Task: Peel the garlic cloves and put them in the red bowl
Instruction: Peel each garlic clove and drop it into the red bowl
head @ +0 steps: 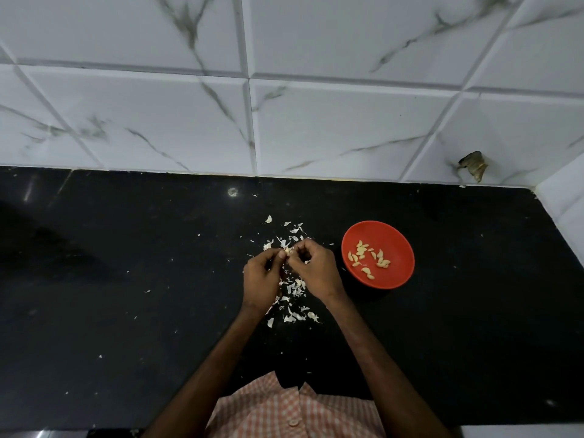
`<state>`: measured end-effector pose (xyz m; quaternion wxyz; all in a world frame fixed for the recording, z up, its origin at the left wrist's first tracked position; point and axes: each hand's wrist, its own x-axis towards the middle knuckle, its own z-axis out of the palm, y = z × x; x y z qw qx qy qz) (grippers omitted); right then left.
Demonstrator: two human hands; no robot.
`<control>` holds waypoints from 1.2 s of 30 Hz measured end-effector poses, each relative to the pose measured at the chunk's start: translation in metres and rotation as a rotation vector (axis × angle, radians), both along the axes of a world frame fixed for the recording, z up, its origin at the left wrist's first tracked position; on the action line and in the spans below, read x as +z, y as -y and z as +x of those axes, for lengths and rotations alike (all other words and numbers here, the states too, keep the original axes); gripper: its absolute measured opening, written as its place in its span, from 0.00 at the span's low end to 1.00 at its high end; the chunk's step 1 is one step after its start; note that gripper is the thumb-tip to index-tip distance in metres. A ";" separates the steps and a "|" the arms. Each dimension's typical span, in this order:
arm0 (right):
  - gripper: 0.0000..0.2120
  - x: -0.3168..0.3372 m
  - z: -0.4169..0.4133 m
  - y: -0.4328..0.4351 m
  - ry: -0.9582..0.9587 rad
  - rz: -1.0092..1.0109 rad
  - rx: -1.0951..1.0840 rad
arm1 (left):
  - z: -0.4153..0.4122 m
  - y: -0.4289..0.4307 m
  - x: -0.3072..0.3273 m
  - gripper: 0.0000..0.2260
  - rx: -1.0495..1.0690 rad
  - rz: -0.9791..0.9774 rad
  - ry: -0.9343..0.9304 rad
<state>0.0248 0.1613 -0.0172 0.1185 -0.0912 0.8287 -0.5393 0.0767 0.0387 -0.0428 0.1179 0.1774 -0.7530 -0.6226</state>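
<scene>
Hands: left hand [262, 276] & right hand [316, 267] both pinch small pale garlic clove [287, 250] over black stone bench [158, 279], near round red plastic bowl [392, 276] w/ peeled cloves [368, 257]. Risk: clove slips from grip, gets lost among white papery skins [295, 289].

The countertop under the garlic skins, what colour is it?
Black and glossy; the countertop shows best in the head view.

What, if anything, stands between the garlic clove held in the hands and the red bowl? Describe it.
Nothing visible does. The garlic clove is pinched between the left hand and right hand; the red bowl sits just right of them, with only bare black counter between.
</scene>
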 end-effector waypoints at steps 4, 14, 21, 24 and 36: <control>0.04 0.007 -0.002 -0.001 -0.168 0.142 0.112 | -0.001 -0.001 0.000 0.09 0.009 0.083 -0.004; 0.09 0.005 -0.006 -0.011 -0.270 0.298 0.095 | -0.002 0.001 0.004 0.07 0.054 0.130 -0.028; 0.09 0.006 -0.008 -0.016 -0.332 0.133 0.082 | -0.002 0.004 0.003 0.05 0.072 0.005 -0.025; 0.07 0.004 -0.009 -0.015 -0.373 0.264 0.111 | -0.001 0.003 0.005 0.04 0.059 -0.069 -0.053; 0.06 0.004 -0.008 -0.014 -0.550 0.387 0.218 | 0.000 0.005 0.004 0.03 0.004 -0.301 -0.086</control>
